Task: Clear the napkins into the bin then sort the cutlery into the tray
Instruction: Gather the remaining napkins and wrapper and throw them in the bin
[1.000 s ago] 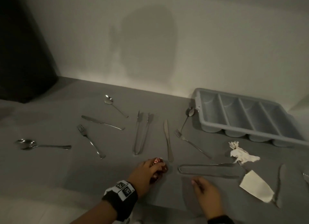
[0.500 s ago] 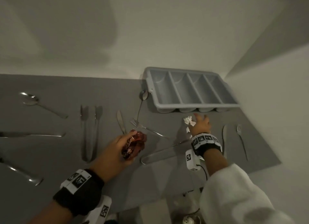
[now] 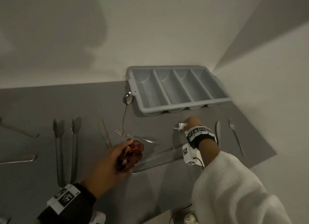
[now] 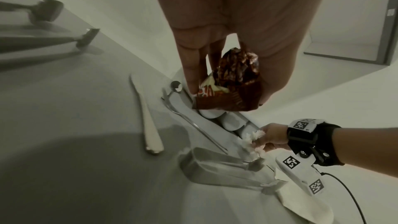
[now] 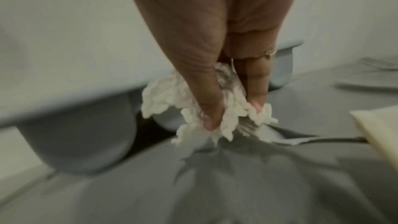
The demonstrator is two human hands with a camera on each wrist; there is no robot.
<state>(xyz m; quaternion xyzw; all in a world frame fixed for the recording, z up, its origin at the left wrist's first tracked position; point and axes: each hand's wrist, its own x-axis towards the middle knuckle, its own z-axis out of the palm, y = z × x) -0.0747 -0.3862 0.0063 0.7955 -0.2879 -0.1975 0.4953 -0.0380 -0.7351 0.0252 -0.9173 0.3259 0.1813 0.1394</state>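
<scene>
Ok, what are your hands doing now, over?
Left hand grips red wrapper. Right hand pinches crumpled white napkin. Tray empty. Flat napkin still on table; bin not in view.

We see a crumpled white napkin (image 5: 189, 106) pinched just in front of the empty grey four-compartment tray (image 3: 177, 88). A crumpled dark red wrapper (image 3: 129, 154) is held above scattered forks, knives, spoons and tongs.

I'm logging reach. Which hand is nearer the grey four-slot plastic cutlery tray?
Right. The right hand, pinching a crumpled white napkin, is just in front of the grey four-slot plastic cutlery tray; the left hand, gripping a crumpled brown wrapper, sits farther back left.
</scene>
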